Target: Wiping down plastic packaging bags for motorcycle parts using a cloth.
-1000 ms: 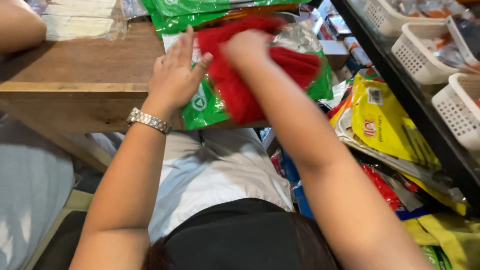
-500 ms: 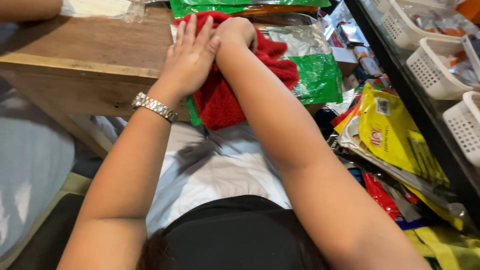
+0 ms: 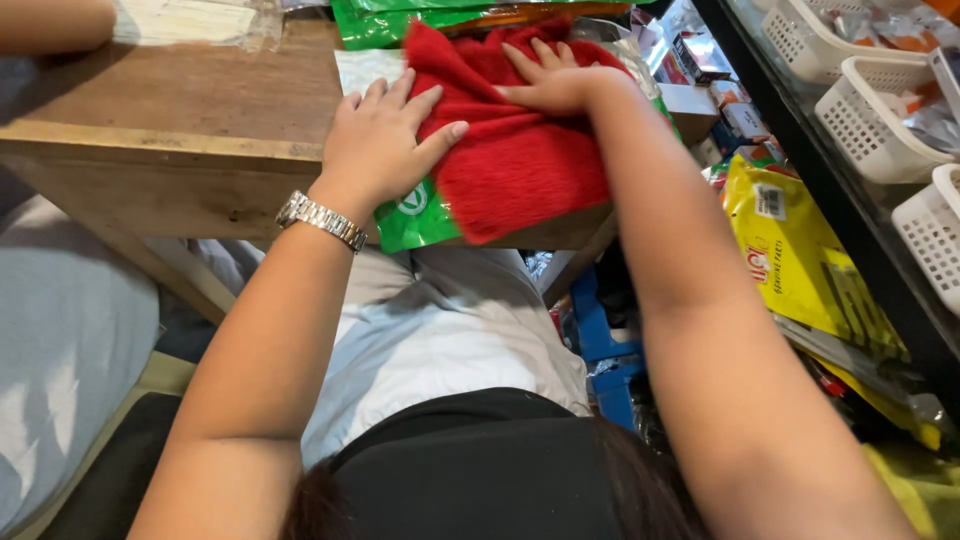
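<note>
Looking down past my dark top and pale trousers, I see my left hand (image 3: 385, 140) lying flat and open, palm down, fingers spread over the left edge of a red fluffy cloth (image 3: 515, 150); a silver wristwatch (image 3: 322, 220) sits on that wrist. The cloth lies on the near right corner of a wooden table (image 3: 190, 110), its lower edge hanging just past the table's front. Under it is a green plastic package (image 3: 415, 215), one corner poking out beside my left wrist. Further up, my right hand (image 3: 550, 80) is also open and flat, pressing on the cloth's upper part with fingers pointing left. To the right, off the table, lie a yellow packet (image 3: 790, 250) and white plastic baskets (image 3: 870, 110) on a dark shelf.
</note>
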